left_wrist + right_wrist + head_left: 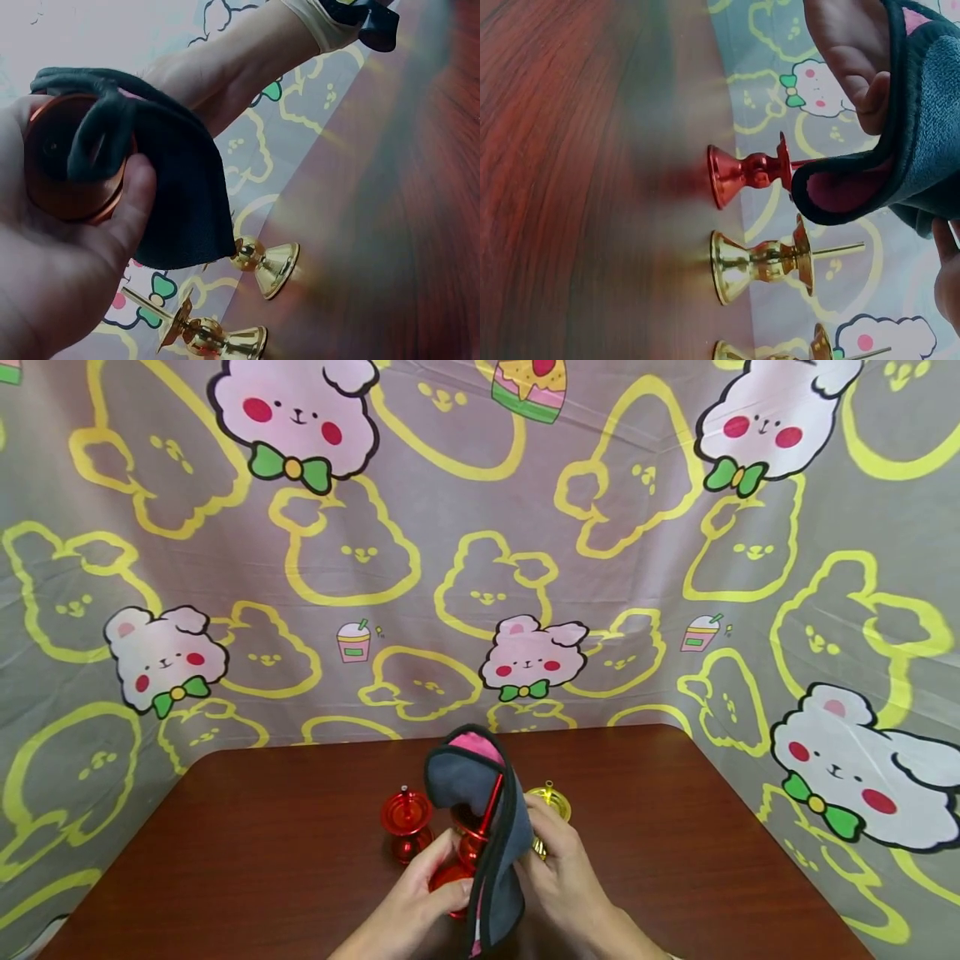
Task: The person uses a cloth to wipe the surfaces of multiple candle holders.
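Note:
My left hand [427, 889] grips a red metal candlestick [471, 845] by its base, its spike pointing up. A dark grey cloth [517, 835] with black edging and a pink underside is wrapped partly round the candlestick. My right hand [562, 864] holds this cloth from the right side. From the left wrist view, the round base [56, 191] faces the camera, and a fold of cloth overlaps it. In the right wrist view the held candlestick is hidden by the cloth [934, 112].
A second red candlestick [407, 817] stands on the brown wooden table [285, 827], left of my hands. Two gold candlesticks show in the left wrist view, a nearer one [204, 336] and a farther one [274, 264]. A patterned curtain [450, 510] hangs round the table.

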A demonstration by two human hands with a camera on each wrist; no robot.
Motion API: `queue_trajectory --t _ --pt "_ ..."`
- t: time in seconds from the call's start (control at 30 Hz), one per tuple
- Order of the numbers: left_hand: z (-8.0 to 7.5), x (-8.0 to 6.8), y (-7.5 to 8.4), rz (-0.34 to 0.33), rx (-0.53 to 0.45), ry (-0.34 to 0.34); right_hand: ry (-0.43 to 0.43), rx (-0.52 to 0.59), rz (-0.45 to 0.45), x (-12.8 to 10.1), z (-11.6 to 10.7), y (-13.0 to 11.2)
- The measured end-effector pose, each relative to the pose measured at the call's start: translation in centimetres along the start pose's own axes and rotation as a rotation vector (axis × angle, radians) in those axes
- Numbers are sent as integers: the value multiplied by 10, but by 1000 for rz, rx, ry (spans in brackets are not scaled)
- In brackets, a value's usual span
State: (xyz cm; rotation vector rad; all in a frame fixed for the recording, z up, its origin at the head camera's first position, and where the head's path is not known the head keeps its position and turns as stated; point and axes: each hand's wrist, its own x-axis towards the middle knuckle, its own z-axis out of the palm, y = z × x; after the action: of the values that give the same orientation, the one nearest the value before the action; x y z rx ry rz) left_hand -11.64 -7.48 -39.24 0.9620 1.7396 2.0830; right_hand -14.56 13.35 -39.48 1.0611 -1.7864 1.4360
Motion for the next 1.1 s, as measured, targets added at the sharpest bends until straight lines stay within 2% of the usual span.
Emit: queue_trajectory --t 0.1,0.23,0.33,0.4,0.53,0.6,0.7,0.83,1.0,1.1 --pt "-2 -1 1 -42 -73 -39 11 27 36 1 2 0" --pt "-2 0 2 -98 -232 -96 21 95 114 1 5 -1" --pt "0 2 0 -82 -322 -128 38 143 163 0 7 -1" --pt "1 3 -3 -51 -340 -137 58 143 183 -2 7 0" --pt "4 2 0 -92 -248 -62 100 126 185 -6 7 3" --pt "5 1 4 -142 -148 9 122 102 175 -7 6 4" --pt "10 -1 8 -176 -28 120 159 48 166 -7 5 3" --pt "16 -2 10 -205 28 221 197 -15 178 -5 4 1" --pt "19 -3 7 -224 51 223 223 -53 137 -5 6 0" --pt "16 -4 4 -164 58 181 203 -77 102 -5 5 1"
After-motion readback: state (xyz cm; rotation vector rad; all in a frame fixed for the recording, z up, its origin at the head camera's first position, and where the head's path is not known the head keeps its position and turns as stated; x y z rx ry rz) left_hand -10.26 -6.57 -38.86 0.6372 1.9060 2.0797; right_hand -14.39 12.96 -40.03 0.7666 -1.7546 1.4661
